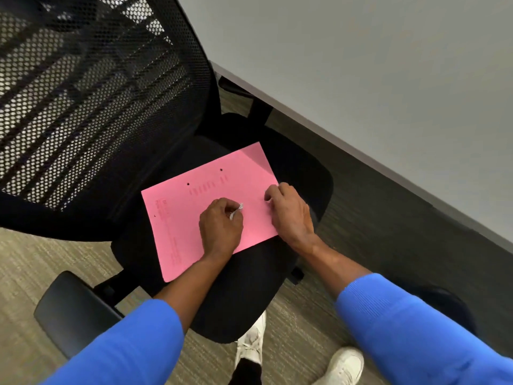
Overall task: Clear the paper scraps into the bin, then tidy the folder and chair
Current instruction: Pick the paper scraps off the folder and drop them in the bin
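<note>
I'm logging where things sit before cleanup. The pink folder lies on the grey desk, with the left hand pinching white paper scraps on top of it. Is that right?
Not quite. The pink folder lies on the black chair seat, not the grey desk. The head view shows it. The left hand does pinch white paper scraps on top of it.

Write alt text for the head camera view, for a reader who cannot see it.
A person's left hand pinches small white paper scraps above a pink folder lying flat on a black office chair, while the right hand rests on the folder's right edge. A grey desk stands beside the chair.
</note>
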Demonstrator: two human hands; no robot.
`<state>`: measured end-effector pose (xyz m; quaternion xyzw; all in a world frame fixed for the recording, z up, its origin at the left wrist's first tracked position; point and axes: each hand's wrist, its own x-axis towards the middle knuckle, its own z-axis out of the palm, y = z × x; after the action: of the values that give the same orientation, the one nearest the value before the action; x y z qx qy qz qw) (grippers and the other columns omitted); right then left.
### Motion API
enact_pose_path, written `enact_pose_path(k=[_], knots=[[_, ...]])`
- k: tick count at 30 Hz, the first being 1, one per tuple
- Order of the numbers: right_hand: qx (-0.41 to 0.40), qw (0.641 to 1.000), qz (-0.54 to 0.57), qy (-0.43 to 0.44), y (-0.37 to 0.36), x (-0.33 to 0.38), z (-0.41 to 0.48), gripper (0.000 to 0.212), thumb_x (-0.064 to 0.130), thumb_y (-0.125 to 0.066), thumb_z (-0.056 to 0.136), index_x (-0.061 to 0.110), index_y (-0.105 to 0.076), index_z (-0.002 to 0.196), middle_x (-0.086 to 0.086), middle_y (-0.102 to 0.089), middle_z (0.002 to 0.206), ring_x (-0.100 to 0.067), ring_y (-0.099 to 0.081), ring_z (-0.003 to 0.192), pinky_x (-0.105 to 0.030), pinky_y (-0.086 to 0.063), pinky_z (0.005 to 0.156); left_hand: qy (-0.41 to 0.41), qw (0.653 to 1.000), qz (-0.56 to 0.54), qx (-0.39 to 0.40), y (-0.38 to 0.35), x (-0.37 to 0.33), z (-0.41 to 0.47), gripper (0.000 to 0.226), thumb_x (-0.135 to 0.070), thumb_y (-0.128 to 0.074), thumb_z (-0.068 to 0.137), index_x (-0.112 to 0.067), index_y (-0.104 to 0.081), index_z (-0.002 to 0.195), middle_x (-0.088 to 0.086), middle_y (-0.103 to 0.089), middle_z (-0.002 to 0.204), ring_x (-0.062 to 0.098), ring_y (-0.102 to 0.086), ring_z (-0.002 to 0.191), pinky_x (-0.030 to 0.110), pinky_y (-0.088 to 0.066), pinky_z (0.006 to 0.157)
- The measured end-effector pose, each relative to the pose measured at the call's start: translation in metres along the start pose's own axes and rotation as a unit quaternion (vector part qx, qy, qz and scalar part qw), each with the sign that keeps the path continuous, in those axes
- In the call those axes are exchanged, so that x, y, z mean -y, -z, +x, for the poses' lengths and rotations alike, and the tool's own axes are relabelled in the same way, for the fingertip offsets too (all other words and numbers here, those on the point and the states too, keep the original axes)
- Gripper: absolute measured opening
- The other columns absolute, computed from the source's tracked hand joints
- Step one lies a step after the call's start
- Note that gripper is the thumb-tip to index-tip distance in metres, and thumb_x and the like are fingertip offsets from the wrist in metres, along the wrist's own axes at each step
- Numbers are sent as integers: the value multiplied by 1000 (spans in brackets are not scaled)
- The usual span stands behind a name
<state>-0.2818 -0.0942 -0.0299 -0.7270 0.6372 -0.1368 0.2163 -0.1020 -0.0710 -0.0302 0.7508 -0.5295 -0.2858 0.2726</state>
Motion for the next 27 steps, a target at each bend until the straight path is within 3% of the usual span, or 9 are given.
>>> enact_pose_path(k=[3, 9, 13, 15, 19, 23, 27], knots=[[-54, 996, 48, -50, 5, -20, -34, 26, 9, -58, 99, 22, -54, 121, -1, -62, 118, -20, -61, 103, -44, -57, 81, 10, 999, -27, 17, -20, -20, -19, 8, -15, -80, 91, -18, -79, 99, -6, -79, 96, 13, -73, 88, 38, -63, 88], [-141, 973, 109, -148, 14, -73, -111, 24, 9, -63, 98, 21, -60, 119, -1, -74, 103, -24, -70, 89, -42, -57, 75, -29, 994, -45, 92, -75, -62, -74, 4, -23, -82, 89, -23, -78, 90, -11, -78, 81, 10, -74, 75, 39, -64, 75], [-151, 963, 131, -180, 15, -84, -137, 21, 5, -69, 93, 19, -67, 109, 2, -76, 97, -18, -71, 82, -27, -49, 71, -27, 995, -23, 98, -86, -66, -85, 6, -20, -82, 87, -23, -78, 90, -10, -76, 77, 6, -72, 70, 38, -64, 73], [-178, 944, 124, -250, 38, -151, -197, 23, 0, -70, 87, 17, -70, 102, 2, -76, 95, -19, -70, 82, -23, -43, 71, -64, 984, -2, 164, -148, -104, -140, 7, -18, -83, 86, -22, -79, 89, -9, -76, 75, 6, -72, 68, 38, -64, 73], [-176, 936, 129, -276, 40, -174, -218, 25, -2, -70, 81, 18, -72, 96, 1, -75, 94, -21, -69, 84, -35, -52, 77, -61, 983, 7, 173, -166, -108, -156, 7, -20, -85, 86, -22, -78, 88, -8, -76, 75, 10, -73, 69, 39, -63, 72], [-194, 917, 126, -326, 47, -225, -265, 17, 5, -73, 86, 18, -73, 96, 0, -75, 94, -22, -70, 86, -39, -55, 76, -73, 971, 43, 222, -217, -121, -198, 9, -26, -86, 87, -24, -77, 85, -11, -76, 75, 9, -72, 69, 38, -63, 71], [-193, 895, 96, -390, 47, -273, -309, 8, 10, -75, 89, 11, -73, 96, -14, -75, 91, -37, -70, 87, -42, -53, 75, -69, 961, 67, 258, -269, -133, -238, 11, -29, -86, 86, -22, -78, 84, -7, -79, 78, 14, -76, 72, 37, -64, 74]])
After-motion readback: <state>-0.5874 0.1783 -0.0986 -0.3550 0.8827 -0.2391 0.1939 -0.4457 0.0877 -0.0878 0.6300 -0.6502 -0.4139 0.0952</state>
